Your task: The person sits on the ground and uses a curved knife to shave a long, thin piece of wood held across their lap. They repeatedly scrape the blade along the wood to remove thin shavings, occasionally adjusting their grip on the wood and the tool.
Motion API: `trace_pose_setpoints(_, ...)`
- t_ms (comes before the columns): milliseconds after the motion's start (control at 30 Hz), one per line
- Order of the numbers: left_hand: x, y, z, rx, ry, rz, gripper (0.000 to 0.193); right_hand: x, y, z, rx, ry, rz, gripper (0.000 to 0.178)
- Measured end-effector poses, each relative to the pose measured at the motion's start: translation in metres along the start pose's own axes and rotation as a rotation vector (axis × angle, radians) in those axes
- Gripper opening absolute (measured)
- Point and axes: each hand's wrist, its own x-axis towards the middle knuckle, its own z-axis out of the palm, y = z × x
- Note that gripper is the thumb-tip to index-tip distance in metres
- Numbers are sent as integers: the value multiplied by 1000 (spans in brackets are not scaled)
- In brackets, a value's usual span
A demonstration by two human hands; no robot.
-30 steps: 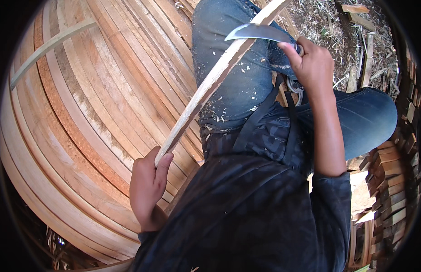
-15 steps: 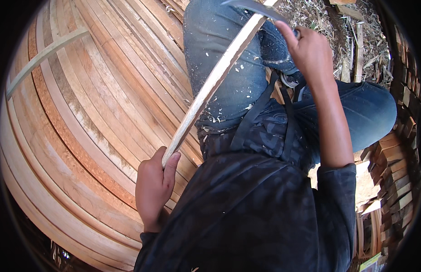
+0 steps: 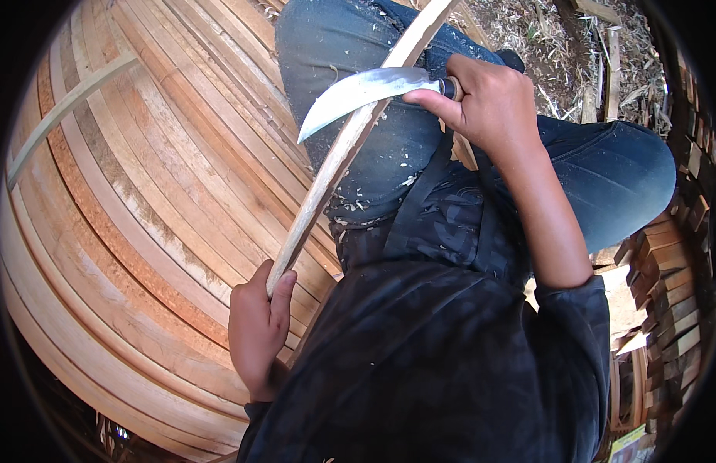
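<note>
A long pale wooden strip (image 3: 321, 189) slants across my lap, its far end running out past the top edge. My left hand (image 3: 261, 320) is wrapped round the strip's near end. In my right hand (image 3: 493, 100) is the dark handle of a knife with a broad, curved blade (image 3: 358, 91). The blade lies across the strip over my thigh, its tip pointing to the lower left. Small shavings cling to my blue jeans (image 3: 315, 69).
Stacked wooden boards (image 3: 165, 177) fill the left side, with a thin pale stick (image 3: 72, 100) lying over them. Wood shavings (image 3: 562, 62) cover the ground at the upper right. Cut wood ends (image 3: 670, 285) are piled along the right rim.
The knife has come down and left along the strip toward me, and its whole blade now shows. My left hand and the strip's near end have shifted slightly.
</note>
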Motion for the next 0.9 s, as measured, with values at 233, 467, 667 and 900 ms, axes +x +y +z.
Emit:
trace_pose_setpoints(233,-19,7,10,63,-46,76,39,12,101,-26,-117,34,442,74)
trace_pose_setpoints(467,-10,6,-2,103,64,31,36,-3,15,-26,77,-2,265,69)
trace_pose_setpoints(667,-15,17,-10,27,23,-1,31,28,72,-15,26,148,379,74)
trace_pose_setpoints(900,-12,12,-16,-24,-15,5,29,30,34,-36,15,-38,218,68)
